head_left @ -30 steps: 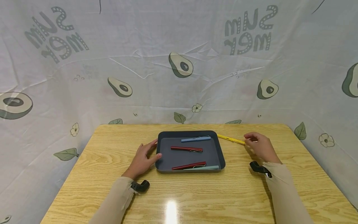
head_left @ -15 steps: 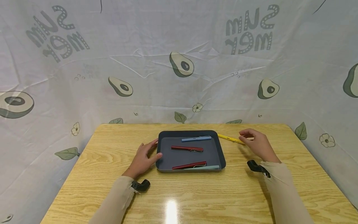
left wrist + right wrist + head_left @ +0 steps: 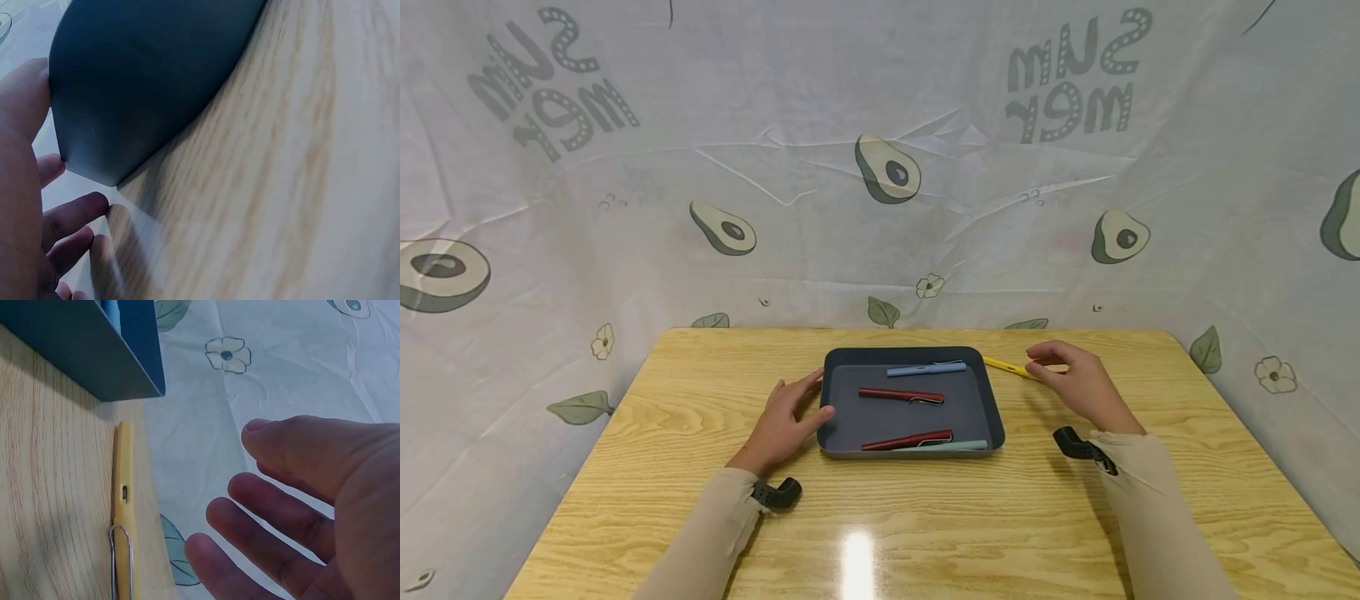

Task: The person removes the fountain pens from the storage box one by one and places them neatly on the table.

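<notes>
The fingers of the right hand are curving loosely and grasping nothing, hovering over the yellow wire-clip pen. That pen is lying on the table, its left end pointing at the tray's far right corner, just beside it. The left hand is spreading relaxed fingers at the left side of the dark grey tray, its thumb and index fingertip touching the wall there. Inside, a blue pen is lying at the far right, a red pen is lying in the middle, and a second red pen and a pale green pen are lying along the near wall. The wood-grain table is supporting everything; an avocado-printed sheet is hanging beyond the far edge.
</notes>
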Available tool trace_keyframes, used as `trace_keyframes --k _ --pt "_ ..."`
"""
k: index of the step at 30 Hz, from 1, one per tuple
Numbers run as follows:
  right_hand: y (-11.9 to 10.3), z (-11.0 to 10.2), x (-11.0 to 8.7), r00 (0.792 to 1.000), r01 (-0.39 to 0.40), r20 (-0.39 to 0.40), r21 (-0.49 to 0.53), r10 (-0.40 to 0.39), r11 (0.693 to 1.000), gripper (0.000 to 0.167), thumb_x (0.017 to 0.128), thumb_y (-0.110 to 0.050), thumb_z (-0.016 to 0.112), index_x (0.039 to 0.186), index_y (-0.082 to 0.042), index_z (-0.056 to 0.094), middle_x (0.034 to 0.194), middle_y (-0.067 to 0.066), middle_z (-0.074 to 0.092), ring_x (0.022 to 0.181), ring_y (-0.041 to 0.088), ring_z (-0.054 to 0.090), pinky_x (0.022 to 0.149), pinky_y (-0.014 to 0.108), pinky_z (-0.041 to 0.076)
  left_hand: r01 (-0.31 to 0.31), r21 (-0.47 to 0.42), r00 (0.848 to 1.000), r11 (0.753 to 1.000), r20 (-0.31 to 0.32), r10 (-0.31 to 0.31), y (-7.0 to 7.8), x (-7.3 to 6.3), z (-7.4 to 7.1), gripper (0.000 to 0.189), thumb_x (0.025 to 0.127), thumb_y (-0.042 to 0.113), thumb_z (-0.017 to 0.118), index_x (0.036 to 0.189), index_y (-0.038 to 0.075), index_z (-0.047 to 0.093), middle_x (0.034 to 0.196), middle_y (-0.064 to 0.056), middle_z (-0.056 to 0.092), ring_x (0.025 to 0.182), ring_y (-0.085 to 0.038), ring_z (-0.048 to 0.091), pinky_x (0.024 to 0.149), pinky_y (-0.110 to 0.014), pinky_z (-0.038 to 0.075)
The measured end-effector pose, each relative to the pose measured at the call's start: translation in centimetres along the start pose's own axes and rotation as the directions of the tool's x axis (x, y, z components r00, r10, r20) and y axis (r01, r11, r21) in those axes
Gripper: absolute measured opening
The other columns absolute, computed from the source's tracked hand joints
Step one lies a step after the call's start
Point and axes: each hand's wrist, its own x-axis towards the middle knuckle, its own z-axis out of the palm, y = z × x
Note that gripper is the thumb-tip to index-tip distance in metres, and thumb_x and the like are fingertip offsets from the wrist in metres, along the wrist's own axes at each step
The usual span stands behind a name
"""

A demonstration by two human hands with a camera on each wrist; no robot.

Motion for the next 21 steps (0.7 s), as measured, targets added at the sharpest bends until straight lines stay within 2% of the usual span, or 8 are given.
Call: trace_keyframes --k 9,17,21 --pt "-0.1 0.9 0.5 1.000 0.003 -0.004 0.017 -0.003 1.000 0.028 0.103 -0.018 0.068 0.125 -0.001 0.069 0.119 0.019 0.070 0.112 0.038 0.065 0.101 0.060 0.053 -0.007 -0.008 1.000 1.000 -0.004 0.007 0.1 0.0 0.0 0.073 0.099 0.042 0.070 0.161 0.019 0.040 0.152 -0.009 0.055 0.146 -0.030 0.045 0.127 -0.060 0.004" --pt "-0.4 1.9 0.8 0.998 0.005 0.055 0.070 -0.009 0.998 0.029 0.103 -0.020 0.067 0.127 -0.003 0.068 0.122 0.017 0.070 0.114 0.037 0.066 0.095 0.055 0.057 -0.007 -0.002 1.000 1.000 -0.013 0.007 -0.3 0.0 0.1 0.073 0.099 0.043 0.070 0.161 0.021 0.040 0.152 -0.008 0.056 0.145 -0.030 0.046 0.127 -0.061 0.004" --pt "-1.1 2.2 1.2 0.996 0.040 0.074 0.062 -0.044 0.997 0.030 0.103 -0.017 0.068 0.128 -0.001 0.067 0.126 0.020 0.068 0.119 0.039 0.063 0.102 0.057 0.053 -0.003 -0.001 1.000 1.000 -0.009 0.003 -0.3 0.0 0.0 0.073 0.099 0.045 0.069 0.162 0.021 0.040 0.152 -0.007 0.056 0.146 -0.030 0.044 0.127 -0.060 0.004"
